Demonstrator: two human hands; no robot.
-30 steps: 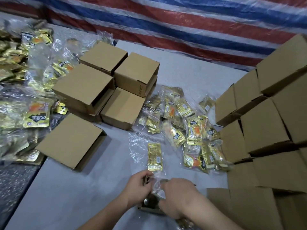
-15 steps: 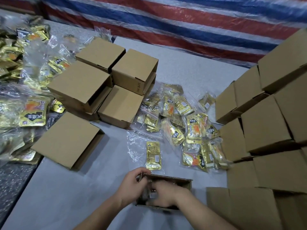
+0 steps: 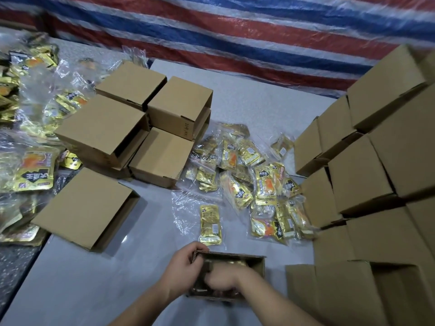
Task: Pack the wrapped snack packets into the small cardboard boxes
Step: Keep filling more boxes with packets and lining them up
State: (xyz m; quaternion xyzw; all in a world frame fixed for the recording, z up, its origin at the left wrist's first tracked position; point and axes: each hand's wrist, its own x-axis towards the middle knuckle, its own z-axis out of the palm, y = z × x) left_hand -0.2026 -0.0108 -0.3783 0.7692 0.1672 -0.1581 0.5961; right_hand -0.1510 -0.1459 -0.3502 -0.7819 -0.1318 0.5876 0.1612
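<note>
Open box: small cardboard box [image 3: 257,263] at the near edge of the pale surface [image 3: 94,278], mouth up, gold wrapping visible inside.
Left hand: left hand [image 3: 182,267] grips the box's left wall, thumb over the rim corner, fingers curled inside.
Right hand: right hand [image 3: 221,280] is down inside the box; fingers blurred, cannot tell whether they hold a packet or press flat.
Single packet: one gold snack packet [image 3: 210,224] in clear wrap lies flat just beyond the box, apart from it.
Loose pile: heap of gold packets [image 3: 256,182] in clear bags, right of centre, reaching the base of the box stack.
Closed boxes, centre-left: cluster of cardboard boxes [image 3: 131,128], some stacked; one more box [image 3: 84,208] lies alone nearer.
Box stack, right: wall of cardboard boxes [image 3: 376,172] stacked several high.
Far left: more bagged gold packets [image 3: 35,170] spread over the left edge.
Backdrop: red, white and blue striped tarp [image 3: 235,31].
</note>
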